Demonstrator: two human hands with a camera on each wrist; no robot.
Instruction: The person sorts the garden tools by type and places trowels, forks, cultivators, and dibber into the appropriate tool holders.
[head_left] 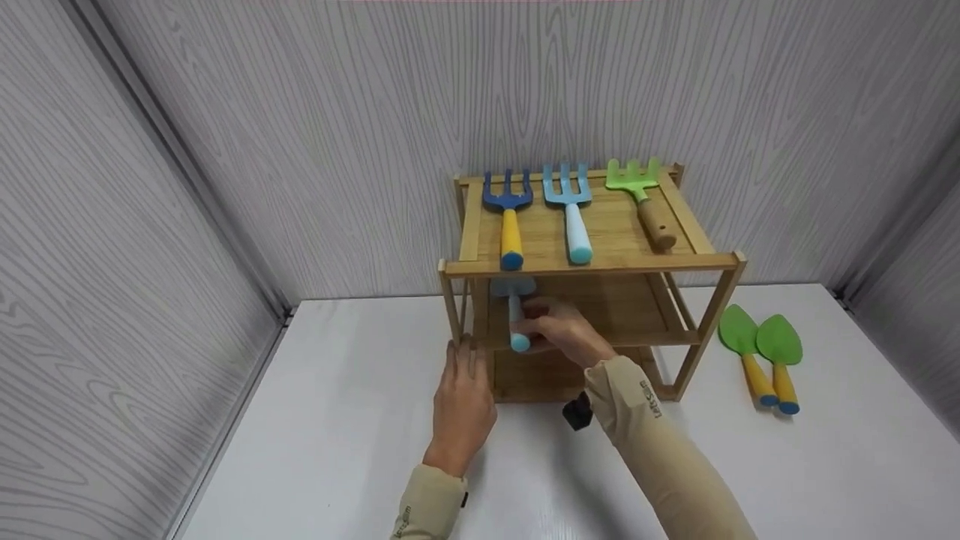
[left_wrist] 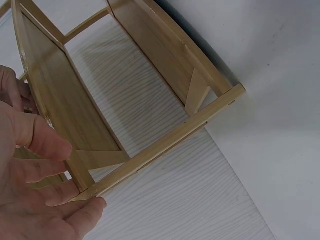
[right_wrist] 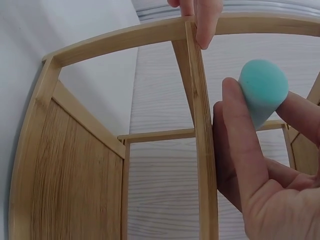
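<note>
My right hand (head_left: 566, 330) holds a light blue garden tool by its pale handle (head_left: 516, 315), whose turquoise end (right_wrist: 264, 82) faces the right wrist camera. The tool's head (head_left: 513, 286) lies over the left part of the middle shelf, partly hidden under the top board, so its exact shape is unclear. My left hand (head_left: 463, 409) is at the rack's left front post (left_wrist: 165, 145), thumb and fingers on either side of the wood near the middle shelf. On the top board (head_left: 540, 240) lie a navy fork (head_left: 510, 225), a light blue fork (head_left: 574, 225) and a green fork (head_left: 651, 214).
Two green trowels (head_left: 739, 334) with yellow handles lie on the white table (head_left: 337, 420) right of the wooden rack. The rack's bottom shelf (head_left: 532, 379) sits low by the table. Grained panels (head_left: 360, 135) stand behind and at both sides.
</note>
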